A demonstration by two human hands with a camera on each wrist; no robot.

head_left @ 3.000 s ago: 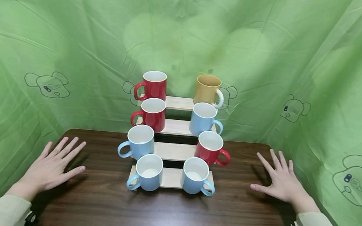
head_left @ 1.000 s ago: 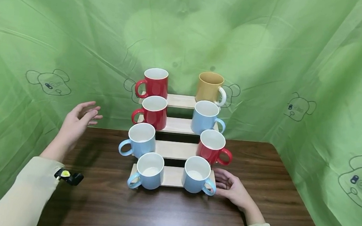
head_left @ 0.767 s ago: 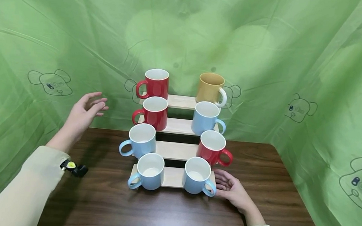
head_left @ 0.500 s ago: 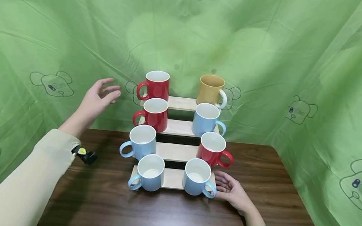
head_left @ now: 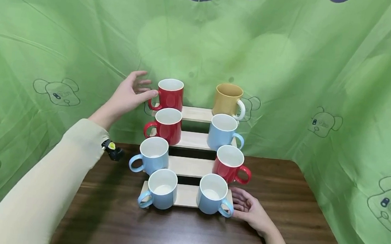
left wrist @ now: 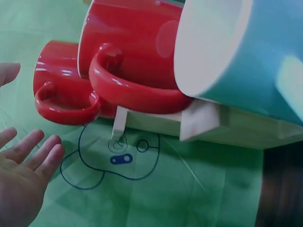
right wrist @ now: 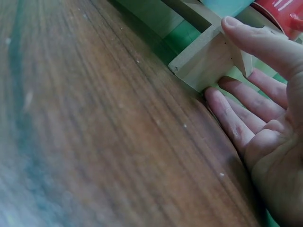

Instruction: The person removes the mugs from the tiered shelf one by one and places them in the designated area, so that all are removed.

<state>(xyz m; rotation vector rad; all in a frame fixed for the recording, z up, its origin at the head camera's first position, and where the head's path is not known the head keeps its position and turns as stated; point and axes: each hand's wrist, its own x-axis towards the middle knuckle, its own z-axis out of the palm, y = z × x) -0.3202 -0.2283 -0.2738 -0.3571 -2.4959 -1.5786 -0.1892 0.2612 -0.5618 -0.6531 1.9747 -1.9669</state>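
Observation:
My left hand (head_left: 124,94) is beside the red mug (head_left: 171,94) on the top left step, fingers spread near its handle. The thumb appears near the mug's side in the head view, but the left wrist view shows a gap between hand and mug. My right hand (head_left: 252,210) rests low at the right end of the wooden tiered stand (head_left: 191,166). In the right wrist view its loosely extended fingers (right wrist: 229,113) reach the stand's end, with the thumb near the upper corner. Close to this hand is a light blue mug (head_left: 211,193) on the bottom step.
Below the top left mug stand another red mug (head_left: 170,127) and two light blue mugs (head_left: 154,155). On the right are a tan mug (head_left: 227,99), a light blue mug (head_left: 221,132) and a red mug (head_left: 228,163). A green curtain (head_left: 201,52) surrounds the brown table (head_left: 185,237).
Both hands lay spread at the table's sides at first. My right hand came to the stand's right end and stayed. My left hand rose rightward to the top left red mug. The mugs have not moved.

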